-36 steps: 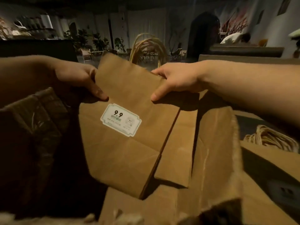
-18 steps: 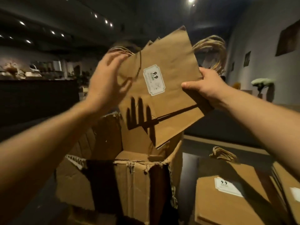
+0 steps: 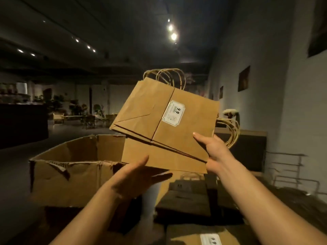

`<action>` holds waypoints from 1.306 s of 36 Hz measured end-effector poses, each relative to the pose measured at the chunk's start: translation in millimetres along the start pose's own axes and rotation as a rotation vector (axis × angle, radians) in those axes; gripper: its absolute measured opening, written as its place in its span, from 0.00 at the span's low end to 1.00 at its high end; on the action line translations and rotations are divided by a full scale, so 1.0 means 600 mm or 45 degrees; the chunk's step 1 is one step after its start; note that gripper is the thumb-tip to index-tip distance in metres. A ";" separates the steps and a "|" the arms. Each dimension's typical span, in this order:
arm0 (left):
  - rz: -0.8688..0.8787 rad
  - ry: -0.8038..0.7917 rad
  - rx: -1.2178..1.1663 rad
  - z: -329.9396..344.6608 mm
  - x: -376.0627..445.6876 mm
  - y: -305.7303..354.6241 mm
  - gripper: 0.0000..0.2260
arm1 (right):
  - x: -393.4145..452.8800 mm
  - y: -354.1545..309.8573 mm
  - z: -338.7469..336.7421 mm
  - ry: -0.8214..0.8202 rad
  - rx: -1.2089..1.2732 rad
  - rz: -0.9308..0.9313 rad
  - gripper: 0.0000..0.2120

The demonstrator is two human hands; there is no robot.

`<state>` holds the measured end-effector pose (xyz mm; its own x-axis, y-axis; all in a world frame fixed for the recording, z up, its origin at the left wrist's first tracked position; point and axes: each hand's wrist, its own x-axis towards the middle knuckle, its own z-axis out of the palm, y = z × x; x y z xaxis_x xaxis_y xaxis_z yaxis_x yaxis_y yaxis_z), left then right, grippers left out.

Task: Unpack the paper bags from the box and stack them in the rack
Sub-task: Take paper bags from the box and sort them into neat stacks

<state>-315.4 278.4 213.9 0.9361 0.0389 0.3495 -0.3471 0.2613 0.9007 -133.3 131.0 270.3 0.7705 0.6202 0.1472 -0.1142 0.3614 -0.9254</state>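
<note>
The paper bags have turned flat since half a second ago, pinched by the right hand, while the spread left hand now supports them from below, ready for stacking.

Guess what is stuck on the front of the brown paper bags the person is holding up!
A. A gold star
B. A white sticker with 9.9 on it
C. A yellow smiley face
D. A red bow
B: a white sticker printed with 9.9 sits on the top one of the paper bags, which the right hand grips at the edge while the left hand lies open below.
</note>
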 end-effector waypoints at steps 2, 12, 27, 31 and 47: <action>0.165 -0.257 -0.124 0.001 -0.031 -0.015 0.24 | -0.030 0.015 -0.042 -0.020 -0.014 0.072 0.14; -0.307 0.625 0.220 0.047 -0.097 -0.109 0.12 | -0.146 0.136 -0.131 0.050 -0.134 0.097 0.16; -0.402 0.632 -0.122 0.034 -0.151 -0.268 0.24 | -0.209 0.169 -0.166 0.355 -0.413 -0.094 0.12; -0.304 0.649 -0.272 0.019 -0.152 -0.288 0.30 | -0.203 0.171 -0.183 0.473 -0.240 -0.101 0.15; -0.443 0.467 -0.182 0.011 -0.152 -0.285 0.20 | -0.214 0.223 -0.232 0.526 -0.102 0.290 0.13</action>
<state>-341.7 224.0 29.5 0.9617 0.2550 -0.1004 -0.0251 0.4469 0.8942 -160.1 3.0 78.8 0.9182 0.3429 -0.1984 -0.2726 0.1835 -0.9445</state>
